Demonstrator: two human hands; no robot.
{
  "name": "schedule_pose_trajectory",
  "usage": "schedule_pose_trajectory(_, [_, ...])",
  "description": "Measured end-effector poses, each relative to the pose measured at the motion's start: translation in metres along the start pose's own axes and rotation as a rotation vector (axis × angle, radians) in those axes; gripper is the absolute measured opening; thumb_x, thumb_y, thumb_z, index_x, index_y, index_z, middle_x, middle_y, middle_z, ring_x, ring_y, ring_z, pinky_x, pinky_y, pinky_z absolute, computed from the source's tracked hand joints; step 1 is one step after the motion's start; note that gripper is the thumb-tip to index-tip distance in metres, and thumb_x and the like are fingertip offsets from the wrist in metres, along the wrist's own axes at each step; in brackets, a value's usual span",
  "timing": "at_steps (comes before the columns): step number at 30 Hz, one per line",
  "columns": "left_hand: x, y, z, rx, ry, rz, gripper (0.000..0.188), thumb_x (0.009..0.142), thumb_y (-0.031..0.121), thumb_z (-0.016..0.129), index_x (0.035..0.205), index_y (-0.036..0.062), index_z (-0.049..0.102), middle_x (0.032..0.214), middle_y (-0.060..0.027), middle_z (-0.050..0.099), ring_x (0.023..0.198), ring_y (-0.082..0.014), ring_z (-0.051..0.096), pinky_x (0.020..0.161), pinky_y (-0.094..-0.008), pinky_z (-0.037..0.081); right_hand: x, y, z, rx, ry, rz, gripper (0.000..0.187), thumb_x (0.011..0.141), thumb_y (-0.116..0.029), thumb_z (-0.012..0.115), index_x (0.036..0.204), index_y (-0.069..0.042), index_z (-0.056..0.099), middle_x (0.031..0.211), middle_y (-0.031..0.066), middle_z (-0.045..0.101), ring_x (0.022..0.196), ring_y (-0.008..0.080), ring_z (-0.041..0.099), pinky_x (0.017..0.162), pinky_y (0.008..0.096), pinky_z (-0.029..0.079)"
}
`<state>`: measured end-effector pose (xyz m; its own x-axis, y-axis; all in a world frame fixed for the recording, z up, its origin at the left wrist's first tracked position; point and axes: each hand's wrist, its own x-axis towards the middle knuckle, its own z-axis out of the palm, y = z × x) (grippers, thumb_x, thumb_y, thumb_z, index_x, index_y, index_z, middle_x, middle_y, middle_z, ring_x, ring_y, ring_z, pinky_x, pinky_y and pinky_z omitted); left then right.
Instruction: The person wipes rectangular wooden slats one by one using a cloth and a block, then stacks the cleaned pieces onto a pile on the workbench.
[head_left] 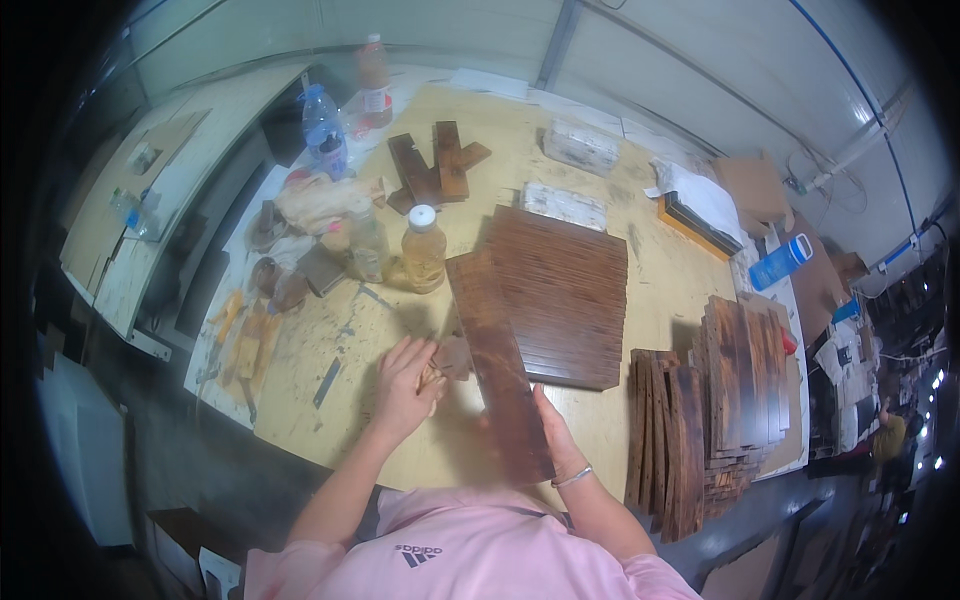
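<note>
A long dark brown wooden board (500,365) slants across the middle, tilted up off the table. My right hand (562,440) grips it by the lower right edge, with most of the fingers hidden beneath. Left of the board, my left hand (405,388) is closed, its fingers curled around a small brown piece that looks like cloth (455,356). That piece is beside the board's left edge; I cannot tell whether they touch. Behind the board lies a broad stack of thin brown wooden strips (565,295).
At right stand piles of brown boards (740,380). A capped jar of amber liquid (424,250), crumpled rags (315,205) and bottles (325,130) occupy the left. Short wood pieces (435,170), wrapped white blocks (580,145) and a blue bottle (780,262) sit farther back.
</note>
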<state>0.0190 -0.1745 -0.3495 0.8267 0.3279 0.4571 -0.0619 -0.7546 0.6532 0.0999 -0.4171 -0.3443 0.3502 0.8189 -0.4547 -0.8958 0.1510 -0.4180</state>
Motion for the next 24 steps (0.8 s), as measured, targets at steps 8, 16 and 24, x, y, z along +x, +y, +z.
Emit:
schedule_pose_trajectory(8, [0.005, 0.029, -0.014, -1.015, -0.044, -0.745, 0.042, 0.096, 0.009, 0.066, 0.135, -0.003, 0.054, 0.09, -0.0031, 0.067, 0.074, -0.0073, 0.061, 0.063, -0.022, 0.049, 0.003, 0.012, 0.017, 0.004, -0.021, 0.166, 0.083, 0.099, -0.071, 0.027, 0.141, -0.002, 0.047, 0.12, 0.0229, 0.065, 0.097, 0.0346, 0.069, 0.084, 0.0475, 0.057])
schedule_pose_trajectory(16, [-0.027, -0.085, -0.058, -0.346, 0.339, -0.554, 0.021, 0.095, 0.011, 0.069, 0.112, -0.0008, 0.071, 0.1, -0.0072, 0.074, 0.086, -0.0145, 0.068, 0.079, -0.0287, 0.054, -0.001, 0.012, 0.03, -0.032, -0.02, 0.068, 0.073, 0.102, -0.064, 0.029, 0.135, -0.002, 0.049, 0.105, 0.0249, 0.064, 0.076, 0.0345, 0.065, 0.068, 0.0444, 0.058])
schedule_pose_trajectory(24, [-0.075, -0.198, -0.184, 0.774, 0.339, -0.83, 0.035, 0.081, 0.017, 0.076, 0.114, 0.0067, 0.069, 0.114, -0.0089, 0.065, 0.115, -0.0302, 0.055, 0.094, -0.0437, 0.045, 0.012, 0.014, 0.029, 0.015, 0.058, 0.155, 0.068, 0.104, -0.061, 0.027, 0.133, -0.003, 0.05, 0.102, 0.0226, 0.065, 0.076, 0.0339, 0.066, 0.069, 0.0445, 0.058])
